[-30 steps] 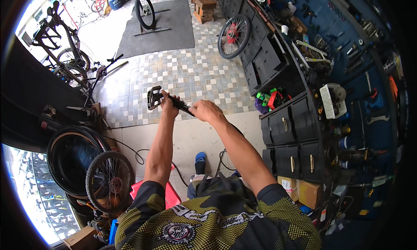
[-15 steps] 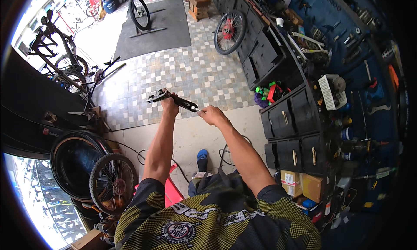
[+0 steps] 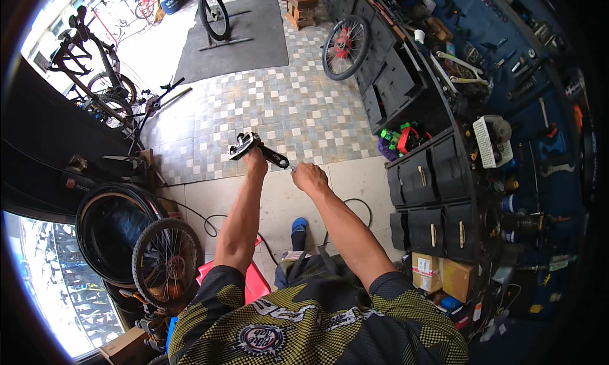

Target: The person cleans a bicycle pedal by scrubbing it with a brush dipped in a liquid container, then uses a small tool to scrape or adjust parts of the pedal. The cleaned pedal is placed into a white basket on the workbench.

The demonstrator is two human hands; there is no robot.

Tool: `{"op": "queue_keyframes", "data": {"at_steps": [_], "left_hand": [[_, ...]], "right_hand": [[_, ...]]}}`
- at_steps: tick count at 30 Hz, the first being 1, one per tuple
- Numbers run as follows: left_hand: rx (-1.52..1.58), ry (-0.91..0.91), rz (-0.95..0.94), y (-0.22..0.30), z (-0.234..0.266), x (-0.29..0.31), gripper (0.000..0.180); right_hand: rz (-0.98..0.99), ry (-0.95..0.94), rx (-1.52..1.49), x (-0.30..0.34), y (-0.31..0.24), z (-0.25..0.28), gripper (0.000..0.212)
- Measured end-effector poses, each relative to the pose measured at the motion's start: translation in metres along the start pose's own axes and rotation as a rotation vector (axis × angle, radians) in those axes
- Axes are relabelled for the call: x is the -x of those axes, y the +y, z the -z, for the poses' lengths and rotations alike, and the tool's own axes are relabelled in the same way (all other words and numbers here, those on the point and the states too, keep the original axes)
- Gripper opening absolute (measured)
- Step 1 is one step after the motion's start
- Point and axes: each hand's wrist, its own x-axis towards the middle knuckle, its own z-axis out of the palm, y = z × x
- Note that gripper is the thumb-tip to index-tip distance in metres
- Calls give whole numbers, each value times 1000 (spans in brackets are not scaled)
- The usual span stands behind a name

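Observation:
My left hand (image 3: 255,162) is closed around a black bicycle crank arm (image 3: 273,155), held out in front of me above the floor. A pedal (image 3: 244,146) with a metal frame is attached at the crank arm's left end, just beyond my knuckles. The other end of the crank arm points right and shows a bright hole or fitting. Right beside that end, my right hand (image 3: 311,176) has its fingers pinched together. Something small and pale shows at its fingertips, too small to make out.
Dark drawers (image 3: 431,174) and a cluttered tool bench line the right side. A wheel with a red hub (image 3: 343,44) leans there. At the lower left are a wheel (image 3: 167,263) and tyres (image 3: 114,206). A red stool (image 3: 252,282) and black cable (image 3: 212,228) are near my legs.
The pedal has turned to show more of its frame. My right hand has rolled over, its knuckles now more upward, staying close to the crank arm's end. The view has shifted slightly.

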Motion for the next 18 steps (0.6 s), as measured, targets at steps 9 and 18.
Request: {"op": "queue_keyframes", "data": {"at_steps": [9,18], "left_hand": [[-4,-9,18,-1,4,5,17],[-46,44,0,-3,3,10,19]], "right_hand": [[34,-1,-20,0,-7,-8,42],[22,4,-35,-4,-12,-16,39]]}}
